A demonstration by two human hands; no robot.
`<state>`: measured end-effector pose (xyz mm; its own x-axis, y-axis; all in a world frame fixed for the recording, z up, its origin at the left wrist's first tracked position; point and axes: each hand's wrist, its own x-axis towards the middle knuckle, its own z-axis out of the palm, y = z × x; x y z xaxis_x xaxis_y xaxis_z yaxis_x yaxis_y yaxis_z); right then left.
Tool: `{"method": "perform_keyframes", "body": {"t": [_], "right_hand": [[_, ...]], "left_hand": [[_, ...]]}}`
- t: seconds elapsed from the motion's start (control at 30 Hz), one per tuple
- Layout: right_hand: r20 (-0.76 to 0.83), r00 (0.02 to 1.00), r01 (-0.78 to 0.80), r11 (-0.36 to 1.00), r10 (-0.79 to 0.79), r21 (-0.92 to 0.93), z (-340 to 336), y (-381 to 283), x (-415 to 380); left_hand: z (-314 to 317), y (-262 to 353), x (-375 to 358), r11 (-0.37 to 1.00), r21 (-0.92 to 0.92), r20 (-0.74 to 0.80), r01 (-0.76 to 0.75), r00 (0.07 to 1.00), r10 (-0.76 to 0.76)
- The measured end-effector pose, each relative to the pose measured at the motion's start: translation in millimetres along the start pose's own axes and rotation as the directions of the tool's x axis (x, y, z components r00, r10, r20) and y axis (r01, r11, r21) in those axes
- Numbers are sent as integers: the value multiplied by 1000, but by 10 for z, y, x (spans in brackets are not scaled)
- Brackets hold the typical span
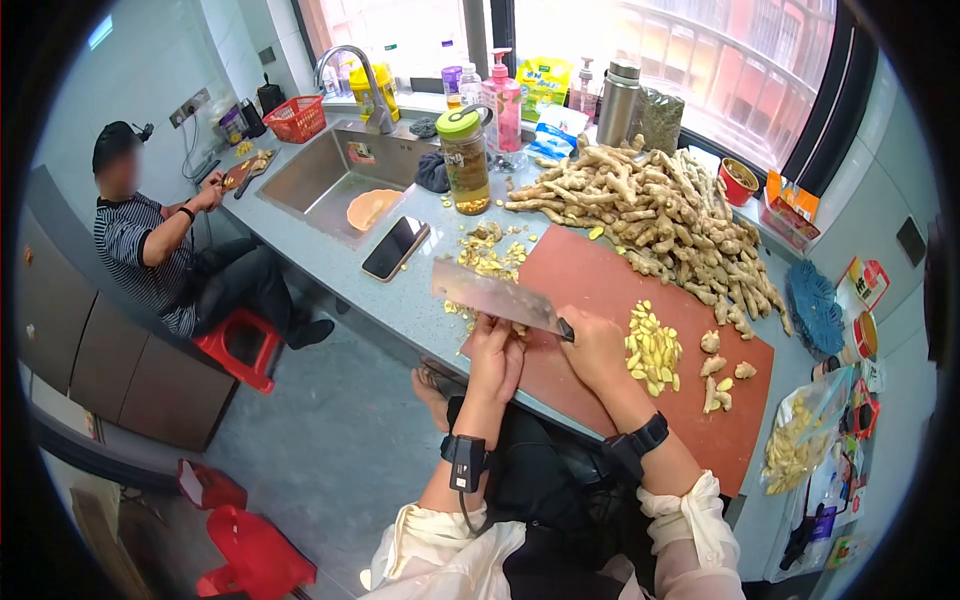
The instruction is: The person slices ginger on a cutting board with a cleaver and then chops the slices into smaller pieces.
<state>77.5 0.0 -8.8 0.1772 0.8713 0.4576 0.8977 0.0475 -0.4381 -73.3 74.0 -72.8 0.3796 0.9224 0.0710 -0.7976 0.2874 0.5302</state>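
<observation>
My right hand (pixel 596 348) grips the black handle of a cleaver (pixel 495 297), its broad blade pointing left over the counter edge. Just below the blade, my left hand (pixel 497 352) is closed around a piece of ginger (pixel 520 329), mostly hidden by the fingers and blade. Peelings and scraps (pixel 490 255) lie behind the blade. To the right of my right hand, sliced ginger (pixel 652 348) is piled on the reddish-brown cutting board (pixel 585 270). Several small ginger knobs (pixel 712 365) sit beside the slices.
A large heap of ginger root (pixel 650 200) covers the back of the board. A phone (pixel 396 248) and a lidded jar (pixel 465 165) stand left, near the sink (pixel 300 185). At far left a seated person (pixel 160 230) works at another board. A bag of slices (pixel 797 435) lies right.
</observation>
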Motion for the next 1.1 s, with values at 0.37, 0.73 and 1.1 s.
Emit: {"method": "perform_keyframes", "body": {"t": [0.37,0.73,1.1], "right_hand": [[12,978,209,978,-209,-14,-251,-82,-45],[-9,976,217,976,-217,0,-224,-101,-43],[-42,973,226,974,-226,-19,-193,-102,-43]], "left_hand": [[140,128,-112,989,-95,-206,109,970,-127],[33,112,-89,984,-128,-145,123,979,-141],[19,92,-84,982,-150,-143,119,980,-140]]}}
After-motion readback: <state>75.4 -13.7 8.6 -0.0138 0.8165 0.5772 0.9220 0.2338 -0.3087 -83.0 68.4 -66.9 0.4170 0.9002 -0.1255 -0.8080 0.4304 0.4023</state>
